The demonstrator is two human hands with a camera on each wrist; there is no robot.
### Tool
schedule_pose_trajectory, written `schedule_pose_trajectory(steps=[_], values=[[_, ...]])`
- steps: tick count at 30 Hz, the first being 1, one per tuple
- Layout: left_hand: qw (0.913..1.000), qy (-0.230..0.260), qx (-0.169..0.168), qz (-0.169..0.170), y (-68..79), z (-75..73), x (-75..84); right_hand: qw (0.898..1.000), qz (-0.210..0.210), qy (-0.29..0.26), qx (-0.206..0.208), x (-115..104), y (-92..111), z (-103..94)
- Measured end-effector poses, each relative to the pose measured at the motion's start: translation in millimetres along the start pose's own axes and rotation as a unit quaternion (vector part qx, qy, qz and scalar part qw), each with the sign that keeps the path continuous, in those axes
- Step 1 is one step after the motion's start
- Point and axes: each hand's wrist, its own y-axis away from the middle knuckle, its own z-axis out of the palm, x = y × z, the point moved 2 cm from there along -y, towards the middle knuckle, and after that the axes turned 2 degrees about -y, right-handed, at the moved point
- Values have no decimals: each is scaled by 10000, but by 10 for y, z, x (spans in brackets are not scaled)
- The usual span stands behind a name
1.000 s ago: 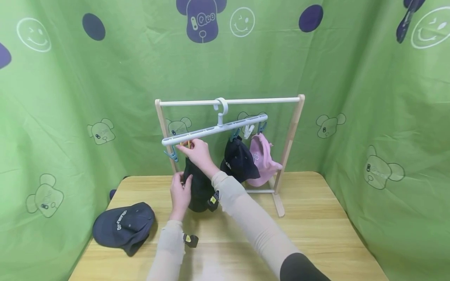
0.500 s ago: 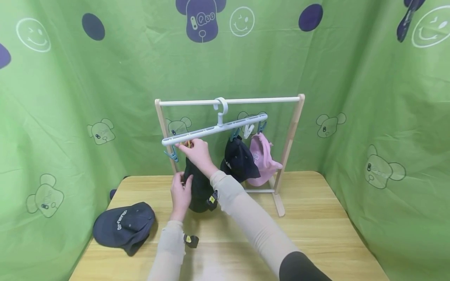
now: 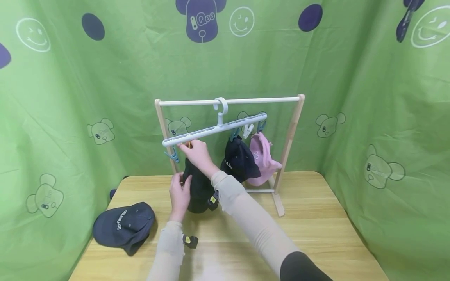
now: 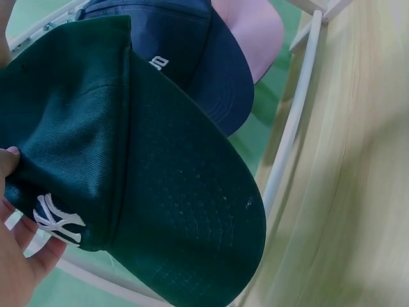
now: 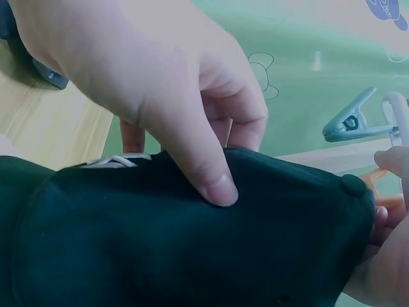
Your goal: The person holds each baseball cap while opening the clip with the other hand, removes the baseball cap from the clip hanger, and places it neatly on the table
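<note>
A dark green baseball cap (image 4: 70,128) with a white NY emblem hangs below the left half of a pale blue hanger (image 3: 190,137). My left hand (image 3: 180,195) pinches the cap's side between thumb and fingers; the right wrist view shows the left thumb (image 5: 220,188) on the cloth. At the cap's top, my right hand (image 3: 198,154) pinches an orange clip (image 5: 376,181) under the hanger. Whether the clip's jaws bite the cloth is hidden by the fingers. A blue clip (image 3: 172,155) dangles at the hanger's left end.
Right of the hands, a navy cap (image 3: 240,158) and a pink cap (image 3: 263,160) hang from clips, with a white clip (image 3: 248,130) between. The hanger hooks on a wooden rack (image 3: 293,136). Another navy cap (image 3: 123,226) lies on the table (image 3: 316,234) at left.
Both hands stay almost where they were at the cap and the clip. My right fingertips shift very slightly right, and the hanger's left end moves barely with them.
</note>
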Motion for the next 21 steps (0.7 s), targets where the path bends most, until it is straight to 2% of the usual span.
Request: schedule_pose_trajectory(steps=[10,21], values=[[9999,79,85,-20,6,-12,6,9994,168,198,-246,18,-19,-22],[9999,40,155,53,22,-12,-27,9989,280,150,-359,41,-17,-43]])
